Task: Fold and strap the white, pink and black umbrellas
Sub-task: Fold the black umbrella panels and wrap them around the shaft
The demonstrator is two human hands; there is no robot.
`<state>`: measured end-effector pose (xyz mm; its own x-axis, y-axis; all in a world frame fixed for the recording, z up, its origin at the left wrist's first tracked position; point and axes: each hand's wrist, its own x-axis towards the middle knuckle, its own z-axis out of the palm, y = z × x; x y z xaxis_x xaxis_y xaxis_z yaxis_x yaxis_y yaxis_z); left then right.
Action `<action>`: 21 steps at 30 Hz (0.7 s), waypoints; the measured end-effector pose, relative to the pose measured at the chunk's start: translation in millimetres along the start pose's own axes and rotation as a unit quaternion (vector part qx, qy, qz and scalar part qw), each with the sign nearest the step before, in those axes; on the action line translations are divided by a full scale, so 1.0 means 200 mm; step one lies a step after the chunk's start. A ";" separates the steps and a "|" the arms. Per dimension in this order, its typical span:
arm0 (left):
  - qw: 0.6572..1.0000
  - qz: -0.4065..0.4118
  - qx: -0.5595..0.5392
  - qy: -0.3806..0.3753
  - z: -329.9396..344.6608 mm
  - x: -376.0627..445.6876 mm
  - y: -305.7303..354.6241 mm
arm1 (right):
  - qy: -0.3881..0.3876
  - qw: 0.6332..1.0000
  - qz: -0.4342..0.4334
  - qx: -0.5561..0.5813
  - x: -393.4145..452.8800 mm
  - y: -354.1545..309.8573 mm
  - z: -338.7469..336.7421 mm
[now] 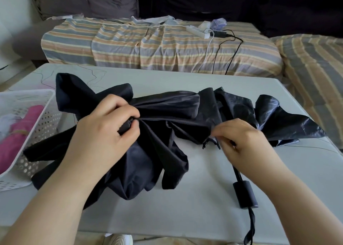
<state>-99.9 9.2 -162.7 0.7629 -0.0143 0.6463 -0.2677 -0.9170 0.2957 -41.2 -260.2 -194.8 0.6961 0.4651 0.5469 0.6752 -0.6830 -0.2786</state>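
The black umbrella (167, 114) lies loose and crumpled across the grey table (185, 198). Its black handle (245, 194) points toward me at the right, and a wrist loop hangs over the table's edge. My left hand (109, 125) grips the umbrella's top end, fingers curled around a small black tip with fabric bunched there. My right hand (239, 140) pinches the canopy's edge near a rib tip, above the shaft. A folded pink umbrella (20, 133) lies in the white basket (44, 125) at the left, with something white beside it, partly hidden.
A sofa with a striped cover (157, 47) runs behind the table. On it lie a white power strip (196, 31) and black and white cables. A striped cushion (313, 68) sits at the right. A white shoe (118, 240) shows below the table's front edge.
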 end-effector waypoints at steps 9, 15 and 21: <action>0.999 0.039 0.009 -0.024 0.04 -0.01 0.04 | 0.096 0.993 -0.030 -0.070 0.04 -0.18 0.04; 0.997 0.071 0.005 -0.041 0.06 -0.03 0.04 | 0.057 0.987 -0.050 -0.143 0.06 -0.23 0.13; 0.990 0.121 0.015 -0.063 0.09 -0.04 0.05 | 0.075 0.992 -0.027 -0.094 0.14 -0.28 0.20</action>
<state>-97.4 -6.7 -177.4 0.7461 -0.2837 0.6023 -0.4357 -0.8921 0.1195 -49.7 -187.2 -195.5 0.6063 0.4247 0.6724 0.6435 -0.7588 -0.1010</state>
